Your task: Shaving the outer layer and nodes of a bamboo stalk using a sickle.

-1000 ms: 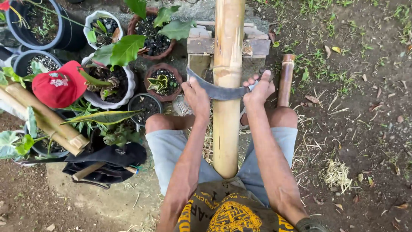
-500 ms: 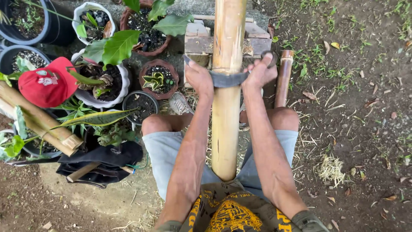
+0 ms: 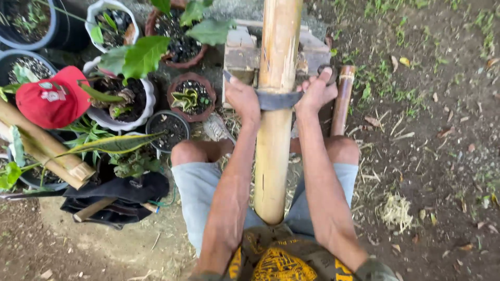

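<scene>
I am sitting low with a long bamboo pole (image 3: pixel 275 119) running between my knees, its near end against my belly and its far end resting on a weathered wooden block (image 3: pixel 244 52). Across the pole lies a curved drawknife blade (image 3: pixel 277 99). My left hand (image 3: pixel 244 100) is closed tight on its left end, my right hand (image 3: pixel 315 92) closed on the right handle — both full fists, nothing loose.

As I judge it, the scraping is well under way but not done. The stretch of pole from the blade back toward me looks pale and even; beyond the blade the skin shows darker streaks and mottling up to the top edge of the view. A small heap of pale shavings (image 3: pixel 397 212) lies on the dirt to my right, so some skin is off already. How the underside of the pole looks I cannot tell.

A shorter bamboo piece (image 3: pixel 341 101) lies just beside my right knee. To my left stand potted plants (image 3: pixel 183 99), some cut bamboo lengths (image 3: pixel 47 148) and a dark bag (image 3: pixel 122 195).

Of labels there is little: a red cap (image 3: pixel 52 103) rests on the plants with a small pale emblem on its front — too small to make out — and my yellow shirt (image 3: pixel 281 263) carries a dark printed pattern at the bottom edge.
</scene>
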